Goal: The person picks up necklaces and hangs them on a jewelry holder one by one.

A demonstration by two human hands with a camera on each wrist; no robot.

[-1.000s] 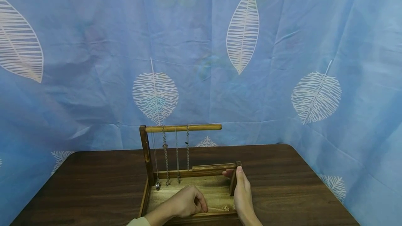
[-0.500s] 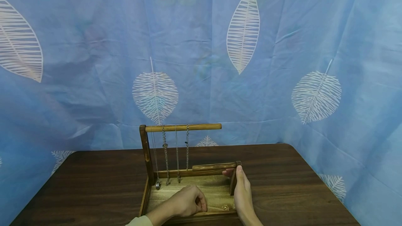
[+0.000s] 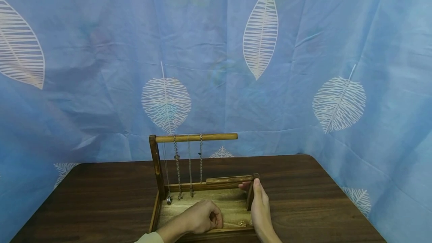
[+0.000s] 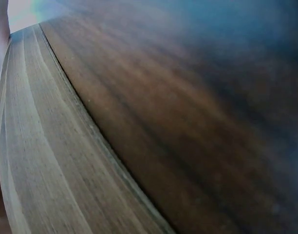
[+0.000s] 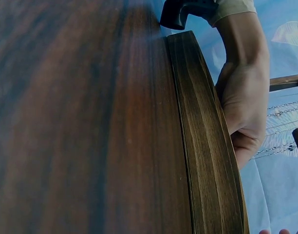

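A wooden jewelry stand (image 3: 216,198) has a shallow tray and two posts with bars. Several silver necklaces (image 3: 177,168) hang from its upper bar, their pendants low over the tray. My left hand (image 3: 202,216) reaches into the tray, fingers curled down by the front wall; I cannot tell whether they pinch anything. That left hand also shows behind the tray's side in the right wrist view. My right hand (image 3: 261,207) grips the short right post (image 3: 250,197), thumb in front and fingertips behind. Small gold-coloured pieces (image 3: 242,223) lie in the tray between the hands.
The stand sits on a dark wooden table (image 3: 303,198). Blue cloth (image 3: 216,48) with white leaf prints hangs behind and at the sides. The upper bar (image 3: 216,137) ends free on its right, above the shorter bar (image 3: 229,179).
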